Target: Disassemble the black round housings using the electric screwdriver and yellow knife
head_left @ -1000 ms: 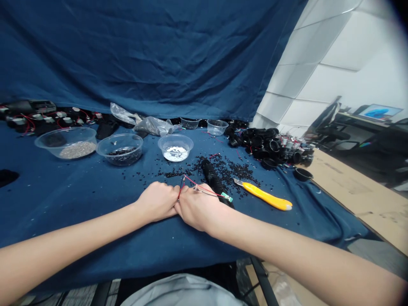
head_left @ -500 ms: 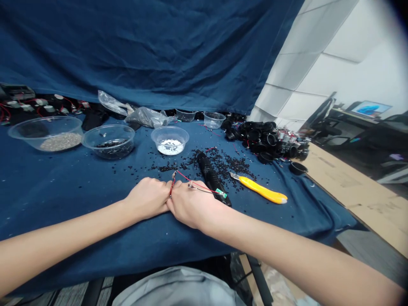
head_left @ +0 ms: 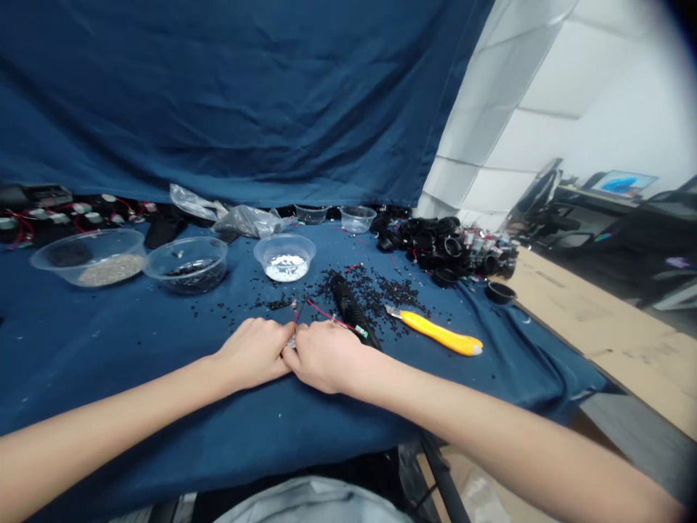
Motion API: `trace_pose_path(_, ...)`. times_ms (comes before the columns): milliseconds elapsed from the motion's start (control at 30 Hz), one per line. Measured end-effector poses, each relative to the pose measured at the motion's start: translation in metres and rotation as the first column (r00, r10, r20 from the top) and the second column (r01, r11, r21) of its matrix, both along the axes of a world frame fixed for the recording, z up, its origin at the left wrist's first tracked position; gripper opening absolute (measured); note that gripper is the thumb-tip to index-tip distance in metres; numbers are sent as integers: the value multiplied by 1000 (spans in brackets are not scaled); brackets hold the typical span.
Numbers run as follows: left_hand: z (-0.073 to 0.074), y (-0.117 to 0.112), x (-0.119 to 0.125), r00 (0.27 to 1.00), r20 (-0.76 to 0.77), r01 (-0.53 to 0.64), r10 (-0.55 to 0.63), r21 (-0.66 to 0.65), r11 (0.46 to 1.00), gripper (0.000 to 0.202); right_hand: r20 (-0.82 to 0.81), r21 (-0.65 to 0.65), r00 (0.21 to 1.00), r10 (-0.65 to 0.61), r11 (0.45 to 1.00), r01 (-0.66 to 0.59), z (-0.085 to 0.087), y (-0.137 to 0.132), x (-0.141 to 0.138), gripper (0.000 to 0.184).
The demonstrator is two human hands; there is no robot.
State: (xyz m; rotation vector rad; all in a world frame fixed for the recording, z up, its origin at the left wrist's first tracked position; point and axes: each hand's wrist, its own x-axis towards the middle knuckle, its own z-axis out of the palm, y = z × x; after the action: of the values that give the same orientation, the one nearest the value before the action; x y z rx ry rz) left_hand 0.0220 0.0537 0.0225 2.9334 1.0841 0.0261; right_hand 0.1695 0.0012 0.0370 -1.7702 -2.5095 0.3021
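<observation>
1. Clear plastic bowl (head_left: 59,271) of tan granules: sits well off to the side, fine to be left alone.
2. Left hand (head_left: 255,350): fingers curled in tight, tips hidden. Wrist is best kept low and steady so nothing gets twisted.
3. Small grey part (head_left: 292,341): just peeking out where the hands meet, apparently pinched by both; most of it's covered. Force should be kept slow and even, since thin leads probably tear easily.
4. Right hand (head_left: 327,356): fingers also closed, exact hold on the part can't be told. Red wire (head_left: 327,313) shows beyond the knuckles, running to a green circuit board (head_left: 361,331). Slack should be left there.
5. Yellow utility knife (head_left: 441,334): lies on the blue cloth (head_left: 462,392), blade exposed, so wires are better kept off it.
</observation>
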Motion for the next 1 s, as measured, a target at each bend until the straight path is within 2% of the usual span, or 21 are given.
trace_pose_path(67, 7, -10, -2, 995, 99, -30, 31, -8, 1000, 16, -232, -50, 972, -28, 999, 17, 3, 1, 15, 28)
trace_pose_path(100, 10, -16, -3, 985, 168, -38, 39, -8, 999, 21, -365, -78, 930, -48, 997, 21, 5, 0, 22, 34)
trace_pose_path(167, 16, -32, -6, 938, 346, -23, 17, 14, 1000, 25, -612, -138, 787, -82, 990, -4, 9, -7, 33, 50)
trace_pose_path(200, 19, -40, -7, 868, 494, 14, -40, 56, 998, 21, -710, -171, 698, -93, 984, -43, 11, -13, 36, 54)
trace_pose_path(267, 26, -54, -8, 725, 666, 78, -179, 179, 981, 10, -850, -215, 514, -113, 966, -142, 16, -26, 37, 52)
trace_pose_path(333, 34, -65, -7, 644, 713, 110, -278, 274, 956, 4, -926, -223, 353, -136, 950, -219, 20, -40, 33, 49)
trace_pose_path(433, 44, -75, -6, 624, 704, 126, -340, 339, 932, 10, -971, -199, 186, -152, 943, -267, 25, -54, 27, 48)
trace_pose_path(500, 47, -80, -7, 634, 689, 131, -350, 351, 927, 10, -982, -172, 128, -143, 950, -261, 25, -59, 23, 48)
trace_pose_path(567, 49, -85, -10, 643, 686, 145, -340, 327, 934, 11, -987, -142, 102, -121, 963, -228, 24, -63, 20, 47)
trace_pose_path(667, 52, -85, -13, 636, 717, 206, -284, 197, 959, 14, -993, -94, 81, -84, 986, -140, 19, -68, 18, 47)
trace_pose_path(733, 54, -76, -8, 613, 746, 348, -260, 40, 937, 16, -997, -61, 56, -57, 996, -61, 17, -72, 21, 48)
trace_pose_path(800, 55, -57, 9, 609, 764, 505, -213, -166, 847, 38, -999, -32, 2, -32, 998, 46, 17, -80, 32, 51)
trace_pose_path(833, 55, -44, 23, 628, 761, 556, -161, -294, 778, 52, -999, -28, -36, -24, 994, 106, 19, -85, 40, 52)
trace_pose_path(867, 54, -30, 41, 687, 719, 499, -105, -362, 788, 58, -997, -30, -80, -16, 986, 166, 21, -92, 51, 52)
trace_pose_path(900, 51, -13, 63, 764, 639, 394, -84, -359, 846, 57, -993, -35, -121, -7, 973, 226, 23, -99, 63, 52)
trace_pose_path(967, 44, 24, 113, 817, 571, 316, -87, -315, 895, 40, -984, -36, -178, 27, 938, 344, 24, -116, 92, 46)
trace_pose_path(1000, 39, 44, 139, 835, 543, 274, -85, -276, 921, 29, -980, -13, -183, 77, 894, 448, 22, -125, 108, 45)
